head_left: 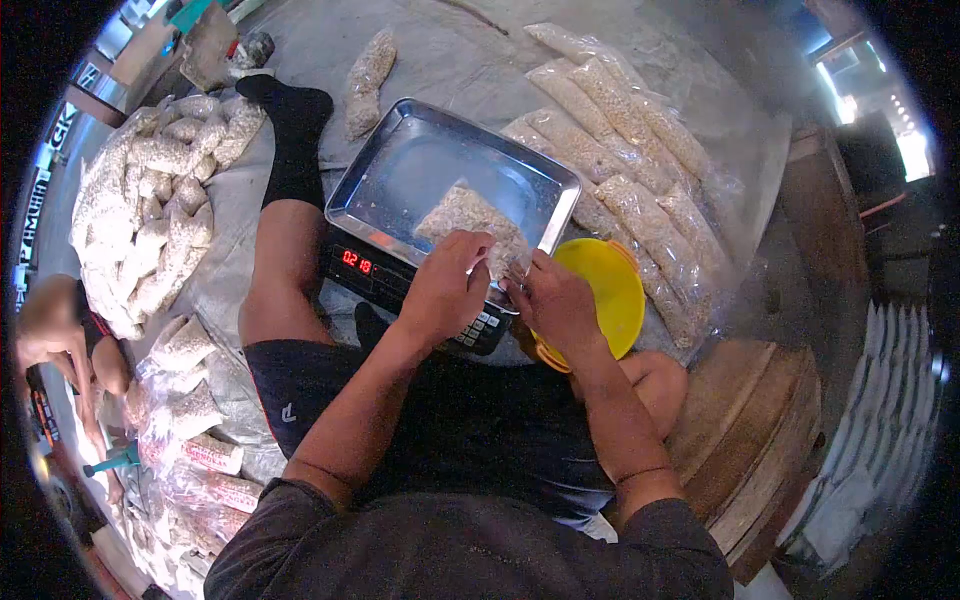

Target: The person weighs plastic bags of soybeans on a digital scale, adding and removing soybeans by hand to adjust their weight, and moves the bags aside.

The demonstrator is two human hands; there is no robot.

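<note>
A clear plastic bag of pale pieces [465, 213] lies on the near right part of the metal tray [400, 150] of a digital scale, whose red display [357, 262] reads about 0.218. My left hand [450, 285] is closed at the near end of the bag, fingers bent on its plastic. Beside it, my right hand [558, 303] pinches the bag's open end near the tray's corner. A yellow bowl [615, 295] stands just right of my right hand, partly hidden by it.
Filled bags lie in a pile [160, 190] at the left and in rows [640, 150] at the right. One long bag [370, 85] lies beyond the tray. Labelled packets [210, 455] and another person [75, 340] are at the lower left. Wooden planks [745, 430] are at the right.
</note>
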